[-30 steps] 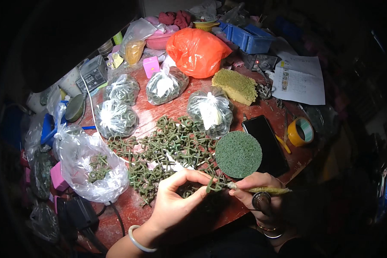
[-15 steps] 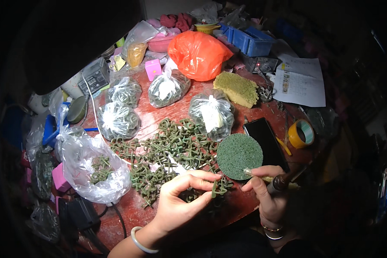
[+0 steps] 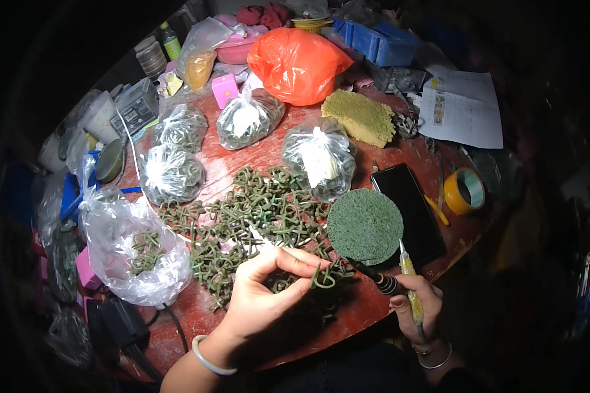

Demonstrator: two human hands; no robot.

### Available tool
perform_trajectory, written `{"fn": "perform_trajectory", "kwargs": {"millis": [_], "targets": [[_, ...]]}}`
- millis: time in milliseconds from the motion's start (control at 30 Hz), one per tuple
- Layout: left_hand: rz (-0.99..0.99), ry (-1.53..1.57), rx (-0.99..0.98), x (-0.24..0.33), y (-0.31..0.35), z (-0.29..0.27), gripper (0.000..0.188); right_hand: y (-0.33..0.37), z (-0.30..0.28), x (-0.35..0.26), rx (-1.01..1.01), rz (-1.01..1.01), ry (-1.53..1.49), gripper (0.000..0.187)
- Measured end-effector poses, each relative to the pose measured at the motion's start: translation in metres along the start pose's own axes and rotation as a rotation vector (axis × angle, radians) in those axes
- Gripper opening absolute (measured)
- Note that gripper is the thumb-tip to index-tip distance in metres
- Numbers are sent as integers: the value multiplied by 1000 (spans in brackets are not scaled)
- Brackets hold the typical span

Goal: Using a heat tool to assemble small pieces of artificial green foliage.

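My left hand (image 3: pixel 262 288) pinches a small green ring-like piece (image 3: pixel 323 278) between thumb and fingertips, above the near edge of a heap of similar green pieces (image 3: pixel 262 209). My right hand (image 3: pixel 418 304) is closed on two tools. One is a dark pen-like tool (image 3: pixel 387 283), its thin end aimed at the piece in my left hand; whether the two touch, I cannot tell. The other is a slim yellow-handled tool (image 3: pixel 410 285) with a pale pointed tip, slanting upward beside a round green textured pad (image 3: pixel 365 226).
Knotted clear bags (image 3: pixel 318 160) of pieces stand behind the heap, and an opened bag (image 3: pixel 134 252) lies left. A black phone (image 3: pixel 410 209), a yellow tape roll (image 3: pixel 464 190) and a yellow sponge (image 3: pixel 358 118) sit right. Farther back are a red bag (image 3: pixel 298 65) and blue bin (image 3: pixel 377 46).
My right hand has turned: the dark tool now points toward my left hand and the yellow-handled one stands upright. The piece in my left hand is tilted differently. The view has shifted slightly.
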State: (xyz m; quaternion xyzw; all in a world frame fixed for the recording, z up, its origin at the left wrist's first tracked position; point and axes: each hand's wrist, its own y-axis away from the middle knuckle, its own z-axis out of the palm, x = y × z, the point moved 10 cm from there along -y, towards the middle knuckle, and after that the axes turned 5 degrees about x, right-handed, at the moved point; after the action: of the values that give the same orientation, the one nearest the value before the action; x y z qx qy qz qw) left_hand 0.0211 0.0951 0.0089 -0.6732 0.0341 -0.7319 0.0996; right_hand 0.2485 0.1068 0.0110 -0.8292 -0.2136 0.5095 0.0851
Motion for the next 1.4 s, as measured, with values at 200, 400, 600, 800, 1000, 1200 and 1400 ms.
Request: {"fn": "perform_trajectory", "kwargs": {"millis": [200, 400, 600, 800, 1000, 1200, 1400], "targets": [[0, -37, -4, -1, 2, 1, 10, -4, 3, -11, 22, -119, 43, 35], [23, -61, -3, 2, 1, 1, 10, -3, 3, -14, 24, -149, 83, 33], [14, -54, 4, 3, 2, 0, 10, -4, 4, -18, 29, -169, 80, 30], [-3, -51, 20, 2, 2, -1, 10, -5, 5, -16, 15, -160, 82, 30], [-27, -30, 31, -1, 2, -1, 10, -4, 6, -17, 19, -171, 92, 30], [-6, -44, 15, 1, 2, -1, 10, -5, 5, -18, 18, -175, 98, 30], [12, -56, -8, 3, 2, 1, 10, -5, 5, -17, 20, -151, 79, 30]]}}
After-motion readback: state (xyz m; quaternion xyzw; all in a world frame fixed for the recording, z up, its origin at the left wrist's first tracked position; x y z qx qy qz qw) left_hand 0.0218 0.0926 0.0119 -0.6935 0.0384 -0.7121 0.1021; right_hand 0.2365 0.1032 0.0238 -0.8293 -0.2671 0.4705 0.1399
